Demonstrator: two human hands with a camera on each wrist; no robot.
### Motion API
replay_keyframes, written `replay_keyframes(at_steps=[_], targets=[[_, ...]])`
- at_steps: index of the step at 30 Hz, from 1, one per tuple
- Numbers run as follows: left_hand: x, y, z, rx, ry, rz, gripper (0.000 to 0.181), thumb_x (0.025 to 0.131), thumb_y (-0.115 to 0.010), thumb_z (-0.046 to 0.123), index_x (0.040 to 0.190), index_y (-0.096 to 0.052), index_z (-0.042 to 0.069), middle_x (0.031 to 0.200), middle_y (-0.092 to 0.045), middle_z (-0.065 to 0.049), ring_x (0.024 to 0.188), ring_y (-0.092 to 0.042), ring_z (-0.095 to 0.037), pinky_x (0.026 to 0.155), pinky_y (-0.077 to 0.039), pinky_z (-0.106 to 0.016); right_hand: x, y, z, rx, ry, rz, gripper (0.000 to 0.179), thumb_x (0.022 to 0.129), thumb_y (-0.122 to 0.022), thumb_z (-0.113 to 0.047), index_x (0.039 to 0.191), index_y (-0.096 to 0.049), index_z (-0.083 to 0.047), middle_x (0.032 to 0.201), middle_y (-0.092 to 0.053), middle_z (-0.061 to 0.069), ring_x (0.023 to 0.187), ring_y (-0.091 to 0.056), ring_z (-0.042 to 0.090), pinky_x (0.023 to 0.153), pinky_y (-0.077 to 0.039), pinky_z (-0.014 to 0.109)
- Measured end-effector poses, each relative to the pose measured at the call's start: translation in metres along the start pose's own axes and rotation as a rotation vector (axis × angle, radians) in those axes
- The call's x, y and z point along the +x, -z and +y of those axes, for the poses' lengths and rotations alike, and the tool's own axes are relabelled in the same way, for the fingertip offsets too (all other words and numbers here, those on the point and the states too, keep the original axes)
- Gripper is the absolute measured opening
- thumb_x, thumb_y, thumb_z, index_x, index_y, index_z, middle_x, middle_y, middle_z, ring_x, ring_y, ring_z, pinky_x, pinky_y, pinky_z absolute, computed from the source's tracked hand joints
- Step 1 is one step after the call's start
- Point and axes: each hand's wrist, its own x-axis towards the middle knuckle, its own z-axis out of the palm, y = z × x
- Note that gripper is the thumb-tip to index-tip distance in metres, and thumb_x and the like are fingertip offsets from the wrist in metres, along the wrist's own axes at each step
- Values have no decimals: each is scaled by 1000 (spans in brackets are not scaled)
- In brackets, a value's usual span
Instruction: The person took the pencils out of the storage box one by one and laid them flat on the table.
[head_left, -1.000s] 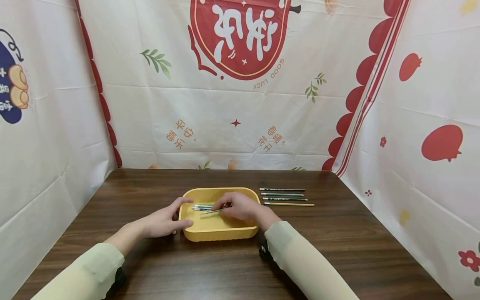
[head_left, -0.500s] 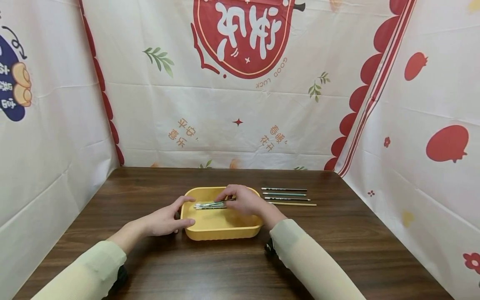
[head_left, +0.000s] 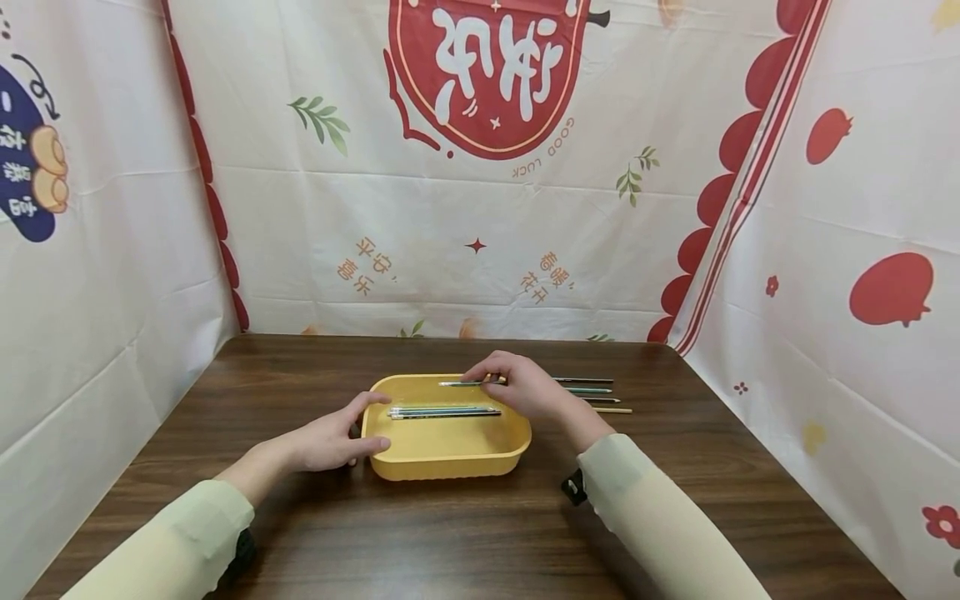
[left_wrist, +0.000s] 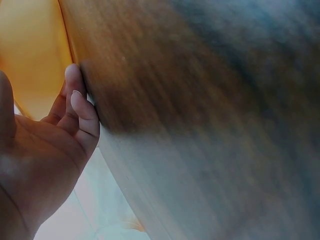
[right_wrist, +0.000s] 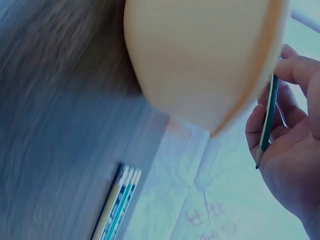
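Note:
The left hand [head_left: 326, 437] holds the left end of a yellow tray [head_left: 446, 469], its thumb and index finger over the rim. In the left wrist view, other fingers [left_wrist: 85, 112] curl against the tray's outer wall. A dark green pencil [right_wrist: 270, 112] is pinched in the right hand [head_left: 525, 390], raised over the tray's far right part. The head view shows the pencil's light end pointing left. Several pencils [head_left: 446, 412] lie side by side inside the tray, pointing left to right.
Several more pencils [head_left: 611, 400] lie in a row on the dark wooden table [head_left: 420, 542], right of the tray and partly hidden by the right hand. Printed white cloth [head_left: 420, 208] stands behind the table and along both sides.
The right hand has lifted the pencil from among those in the tray and moved it right and toward the far rim. The left hand keeps its hold on the tray.

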Motion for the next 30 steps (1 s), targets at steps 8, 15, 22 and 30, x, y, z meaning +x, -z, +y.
replay_keyframes(at_steps=[8, 15, 22, 30], targets=[[0, -1, -1, 4, 12, -5, 75, 105, -72, 51, 164, -32, 27, 100, -64, -9, 80, -66, -21, 78, -52, -39, -16, 19, 19, -35, -27, 45, 31, 108, -65, -9, 125, -82, -29, 119, -72, -2, 94, -60, 17, 83, -54, 35], [0, -1, 0, 3, 12, -3, 75, 105, -72, 51, 163, -32, 27, 100, -64, -10, 79, -66, -21, 78, -52, -39, -31, 33, 36, -28, -61, 72, 29, 106, -67, -8, 126, -82, -21, 118, -74, 8, 93, -61, 16, 80, -54, 31], [0, -1, 0, 8, 13, -1, 75, 105, -72, 51, 164, -32, 27, 102, -64, -10, 79, -66, -21, 78, -53, -39, -51, 45, 56, -61, -97, 112, 26, 105, -69, -8, 125, -82, -19, 114, -73, 5, 94, -59, 17, 80, -52, 31], [1, 0, -1, 4, 10, 0, 76, 105, -72, 50, 164, -32, 25, 99, -65, -10, 79, -67, -21, 77, -53, -39, -75, 55, 83, -21, -162, 147, 25, 105, -69, -5, 125, -82, -13, 119, -73, 13, 93, -58, 18, 77, -51, 26]])
